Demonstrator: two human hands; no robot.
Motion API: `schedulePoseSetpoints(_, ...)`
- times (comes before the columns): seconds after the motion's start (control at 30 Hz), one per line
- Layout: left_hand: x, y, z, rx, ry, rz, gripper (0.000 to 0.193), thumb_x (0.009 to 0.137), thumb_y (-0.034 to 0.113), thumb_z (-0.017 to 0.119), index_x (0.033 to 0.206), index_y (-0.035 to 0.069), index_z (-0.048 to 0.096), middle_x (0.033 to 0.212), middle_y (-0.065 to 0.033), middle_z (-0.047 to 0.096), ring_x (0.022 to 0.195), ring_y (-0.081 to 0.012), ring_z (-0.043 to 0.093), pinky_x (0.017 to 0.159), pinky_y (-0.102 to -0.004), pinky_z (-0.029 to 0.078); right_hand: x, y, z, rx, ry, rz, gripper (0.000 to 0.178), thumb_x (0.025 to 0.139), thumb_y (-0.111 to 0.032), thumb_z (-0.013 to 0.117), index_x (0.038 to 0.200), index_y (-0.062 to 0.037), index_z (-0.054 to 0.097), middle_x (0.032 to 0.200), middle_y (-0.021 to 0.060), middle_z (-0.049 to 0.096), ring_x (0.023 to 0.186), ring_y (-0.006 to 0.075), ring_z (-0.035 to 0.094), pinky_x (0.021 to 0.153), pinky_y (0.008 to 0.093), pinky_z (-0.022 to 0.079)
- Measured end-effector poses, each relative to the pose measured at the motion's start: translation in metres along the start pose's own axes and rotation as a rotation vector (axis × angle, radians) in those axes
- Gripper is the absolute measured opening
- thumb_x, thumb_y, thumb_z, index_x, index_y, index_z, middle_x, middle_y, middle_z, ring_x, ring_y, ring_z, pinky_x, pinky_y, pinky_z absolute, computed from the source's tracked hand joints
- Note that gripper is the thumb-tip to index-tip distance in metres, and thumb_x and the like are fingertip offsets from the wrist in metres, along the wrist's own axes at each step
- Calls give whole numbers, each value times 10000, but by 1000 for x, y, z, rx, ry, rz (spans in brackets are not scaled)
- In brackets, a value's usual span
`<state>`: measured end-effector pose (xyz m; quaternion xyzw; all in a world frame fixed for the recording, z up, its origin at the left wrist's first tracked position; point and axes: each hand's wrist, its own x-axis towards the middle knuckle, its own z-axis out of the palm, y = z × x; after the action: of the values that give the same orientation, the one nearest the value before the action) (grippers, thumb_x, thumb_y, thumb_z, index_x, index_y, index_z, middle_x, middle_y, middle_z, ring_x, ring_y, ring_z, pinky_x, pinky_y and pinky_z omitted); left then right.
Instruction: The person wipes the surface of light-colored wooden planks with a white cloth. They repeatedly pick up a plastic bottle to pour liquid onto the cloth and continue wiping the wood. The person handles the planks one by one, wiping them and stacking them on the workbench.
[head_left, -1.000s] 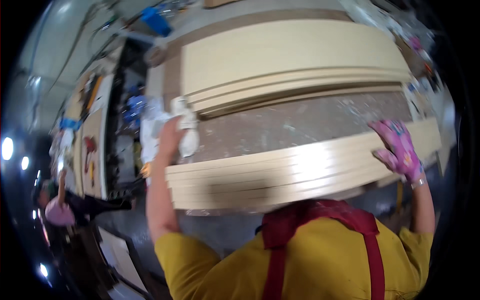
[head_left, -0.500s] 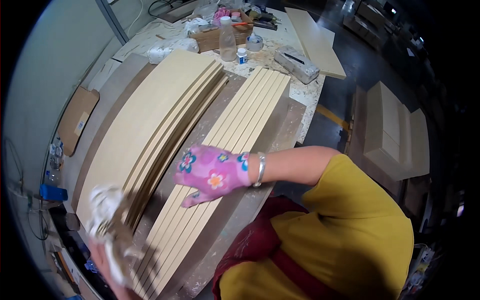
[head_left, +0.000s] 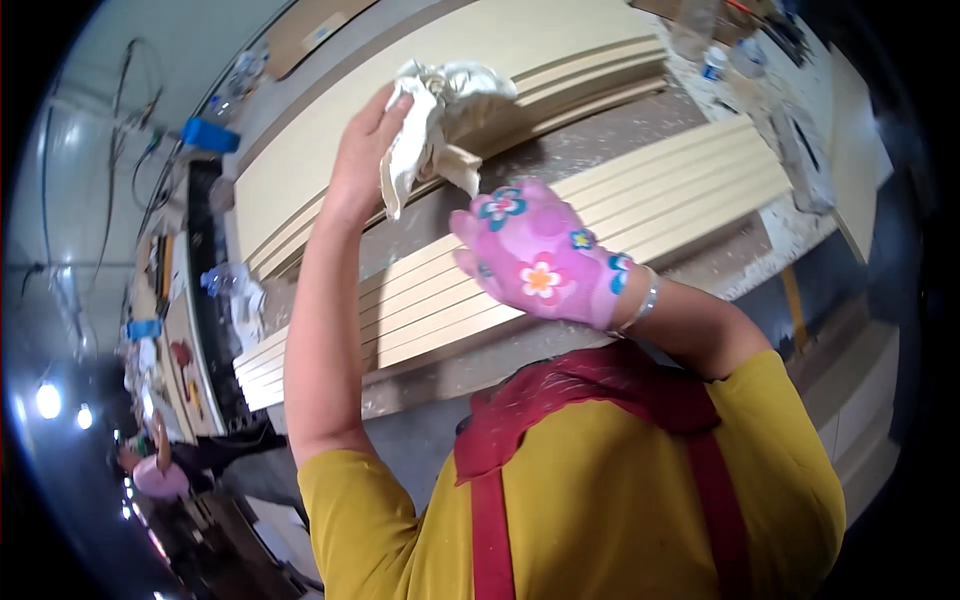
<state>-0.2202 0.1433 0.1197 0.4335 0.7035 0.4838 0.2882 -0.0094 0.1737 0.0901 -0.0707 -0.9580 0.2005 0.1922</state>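
My bare left hand (head_left: 367,150) grips a crumpled white cloth (head_left: 455,92), whose loose ends hang down. The cloth hovers over the near edge of a stack of pale, curved-sided boards (head_left: 320,115); whether it touches them I cannot tell. My right hand (head_left: 545,258), in a pink flowered glove, lies over a row of long pale boards (head_left: 420,305) set side by side with narrow gaps between them. Its thumb and fingertips stick out apart at the left, and nothing shows in its grasp. Part of the row is hidden under this hand.
A small white bottle (head_left: 713,63) and a wrapped block (head_left: 802,160) are on the worktable at the right. Plastic bottles (head_left: 235,285) stand past the row's left end. A blue box (head_left: 210,135) sits by the wall. Another person (head_left: 165,475) is far off at lower left.
My view has turned toward the left. My left hand, with the cloth, has risen from the near end of the stack to its edge. The gloved right hand remains over the row of boards.
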Motion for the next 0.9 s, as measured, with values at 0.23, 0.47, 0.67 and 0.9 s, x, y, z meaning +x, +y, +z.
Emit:
schedulePoseSetpoints(0.23, -48, 10, -118, 9, 315, -43, 430, 972, 257, 534, 1299, -21, 516, 1211, -129, 599, 1031, -167, 602, 885, -291, 482, -34, 13, -18, -69, 28, -6, 412, 879, -319, 616, 1194, -59, 567, 994, 119, 628, 917, 276, 615, 934, 422, 410)
schedulePoseSetpoints(0.47, -51, 36, -134, -132, 309, 172, 420, 956, 256, 552, 1305, 25, 510, 1162, -95, 618, 948, -197, 646, 798, -332, 543, -33, 11, -28, 0, -80, 27, 370, 875, -220, 615, 1194, -39, 568, 998, 125, 621, 939, 289, 600, 929, 405, 410)
schedulePoseSetpoints(0.67, -6, 19, 43, 117, 55, 208, 409, 957, 277, 536, 1275, 19, 532, 1075, -146, 636, 929, -216, 621, 788, -311, 489, -41, 23, -35, -66, -15, -9, 323, 883, -287, 579, 1093, -43, 609, 911, 110, 630, 872, 274, 609, 872, 402, 425)
schedulePoseSetpoints(0.9, -2, -11, 125, 547, -327, 372, 373, 884, 281, 562, 1178, 53, 596, 1041, -209, 596, 968, -386, 579, 827, -451, 456, -66, 50, -44, -106, 131, 86, 400, 856, -413, 590, 1105, -102, 619, 1026, 116, 631, 1033, 290, 580, 976, 458, 375)
